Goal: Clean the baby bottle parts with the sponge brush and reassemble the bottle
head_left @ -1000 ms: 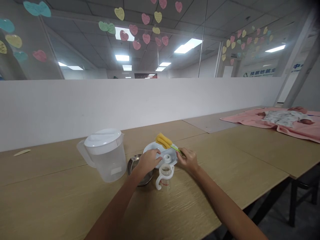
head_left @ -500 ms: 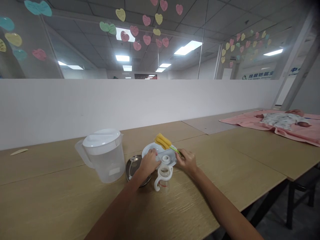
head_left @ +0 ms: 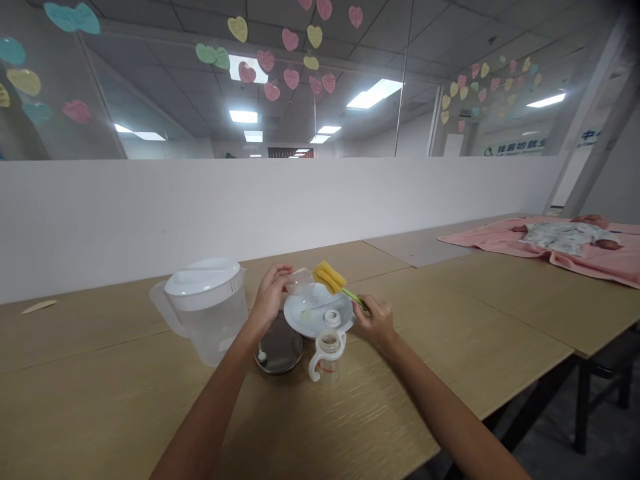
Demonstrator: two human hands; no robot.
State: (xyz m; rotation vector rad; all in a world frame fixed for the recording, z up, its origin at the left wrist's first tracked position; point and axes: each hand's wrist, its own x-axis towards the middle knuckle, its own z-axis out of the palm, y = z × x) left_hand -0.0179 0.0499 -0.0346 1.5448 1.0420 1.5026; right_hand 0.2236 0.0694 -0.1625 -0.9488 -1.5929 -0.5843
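Observation:
A small clear plastic cap (head_left: pixel 301 282) is held in my left hand (head_left: pixel 271 293), its end close to the yellow sponge head (head_left: pixel 329 276) of a brush. My right hand (head_left: pixel 375 318) is closed on the brush's green handle (head_left: pixel 354 297). Below both lies a white bowl (head_left: pixel 300 319) with a white ring (head_left: pixel 333 318) in it. Nearer to me stands a clear bottle (head_left: pixel 329 367) with white handles and an open top. Left of it is a round metal tray (head_left: pixel 283 347) with a small white part on it, partly behind my left forearm.
A lidded translucent pitcher (head_left: pixel 207 307) stands to the left on the wooden table (head_left: pixel 100 407). A pale flat piece (head_left: pixel 39 307) lies at the far left. At the right, a baby doll (head_left: pixel 565 239) lies on a pink cloth (head_left: pixel 490 237). A white wall (head_left: pixel 200 200) runs behind.
My left hand has risen out of the bowl and moved left, now with the clear cap in its fingers. The brush has shifted slightly right and is still in my right hand.

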